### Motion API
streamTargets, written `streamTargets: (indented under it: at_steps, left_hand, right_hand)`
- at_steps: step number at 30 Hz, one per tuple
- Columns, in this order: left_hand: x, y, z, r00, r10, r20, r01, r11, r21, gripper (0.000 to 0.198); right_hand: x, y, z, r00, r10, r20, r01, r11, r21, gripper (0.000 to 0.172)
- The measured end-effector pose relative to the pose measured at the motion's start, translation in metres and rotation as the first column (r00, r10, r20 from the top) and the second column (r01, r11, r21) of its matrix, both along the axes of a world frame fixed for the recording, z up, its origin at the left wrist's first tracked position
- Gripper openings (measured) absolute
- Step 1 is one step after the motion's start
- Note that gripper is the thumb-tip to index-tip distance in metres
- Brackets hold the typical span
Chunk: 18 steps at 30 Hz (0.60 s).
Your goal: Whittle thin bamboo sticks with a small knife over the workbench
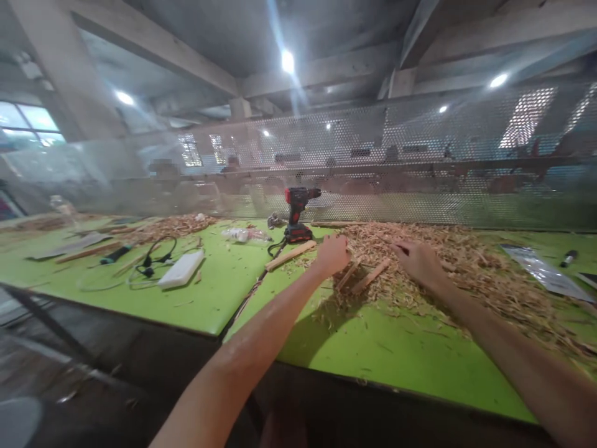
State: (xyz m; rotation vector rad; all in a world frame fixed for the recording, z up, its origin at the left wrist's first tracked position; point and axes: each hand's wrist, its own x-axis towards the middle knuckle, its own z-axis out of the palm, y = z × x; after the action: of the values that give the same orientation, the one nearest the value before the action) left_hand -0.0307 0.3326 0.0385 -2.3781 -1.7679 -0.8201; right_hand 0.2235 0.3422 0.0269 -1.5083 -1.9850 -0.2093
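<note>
My left hand is closed, its fingers curled at the near left edge of a heap of wood shavings. Whatever it may hold is hidden. Over the heap, my right hand points left with thumb and fingers drawn together; anything between the fingertips is too small to make out. Between and below the hands, a short wood strip and a second wood strip lie on the shavings. Left of my left hand, a longer wood strip rests on the green table.
A red and black cordless drill stands upright behind my left hand. Nearby lies a clear plastic bottle. Leftward are a white box-shaped block and black cables. A perforated metal screen edges the back; a plastic bag lies right.
</note>
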Motion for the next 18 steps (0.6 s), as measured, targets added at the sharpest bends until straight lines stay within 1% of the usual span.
streamTargets:
  at_steps: [2, 3, 4, 5, 6, 8, 10, 11, 13, 14, 16, 18]
  left_hand:
    - [-0.028, 0.002, 0.016, 0.998, 0.032, -0.063, -0.032, 0.999, -0.002, 0.025]
    - [-0.048, 0.001, 0.024, 0.995, 0.058, -0.086, -0.057, 0.998, 0.015, 0.019]
    - [-0.071, -0.002, 0.030, 0.990, 0.095, -0.106, -0.092, 0.995, 0.038, 0.015]
    - [-0.097, -0.008, 0.035, 0.982, 0.145, -0.121, -0.137, 0.988, 0.073, 0.016]
    - [-0.126, -0.016, 0.037, 0.969, 0.208, -0.131, -0.193, 0.974, 0.116, 0.021]
    - [-0.188, -0.038, 0.035, 0.921, 0.358, -0.153, -0.329, 0.926, 0.186, 0.036]
    - [-0.249, -0.062, 0.025, 0.855, 0.477, -0.203, -0.441, 0.875, 0.202, 0.039]
    - [-0.278, -0.073, 0.019, 0.824, 0.511, -0.246, -0.477, 0.859, 0.188, 0.037]
    - [-0.328, -0.087, 0.009, 0.774, 0.528, -0.349, -0.513, 0.846, 0.141, 0.033]
    - [-0.349, -0.091, 0.006, 0.754, 0.519, -0.401, -0.521, 0.846, 0.115, 0.031]
    - [-0.381, -0.090, 0.004, 0.729, 0.468, -0.500, -0.515, 0.856, 0.051, 0.025]
    - [-0.404, -0.083, 0.006, 0.709, 0.412, -0.573, -0.501, 0.865, 0.002, 0.022]
  right_hand:
    - [-0.004, -0.003, 0.002, 1.000, -0.010, -0.010, 0.010, 0.999, -0.043, 0.047]
    - [-0.007, -0.004, 0.003, 1.000, -0.016, -0.022, 0.014, 0.998, -0.060, 0.047]
    - [-0.009, -0.006, 0.004, 0.999, -0.016, -0.031, 0.014, 0.997, -0.081, 0.048]
    - [-0.010, -0.006, 0.004, 0.999, -0.011, -0.037, 0.007, 0.995, -0.101, 0.048]
    - [-0.012, -0.007, 0.004, 0.999, -0.006, -0.040, 0.002, 0.993, -0.114, 0.047]
    - [-0.013, -0.006, 0.003, 1.000, 0.001, -0.031, -0.005, 0.993, -0.120, 0.045]
    - [-0.015, -0.006, 0.000, 1.000, 0.009, -0.011, -0.011, 0.993, -0.115, 0.043]
    - [-0.016, -0.005, -0.001, 1.000, 0.019, -0.003, -0.019, 0.992, -0.121, 0.043]
    - [-0.018, -0.006, -0.002, 0.999, 0.051, 0.000, -0.051, 0.988, -0.148, 0.047]
    - [-0.018, -0.007, -0.003, 0.998, 0.069, -0.004, -0.068, 0.985, -0.159, 0.050]
    - [-0.019, -0.007, -0.004, 0.995, 0.098, -0.008, -0.098, 0.982, -0.162, 0.057]
    - [-0.018, -0.007, -0.005, 0.992, 0.123, -0.007, -0.123, 0.981, -0.149, 0.062]
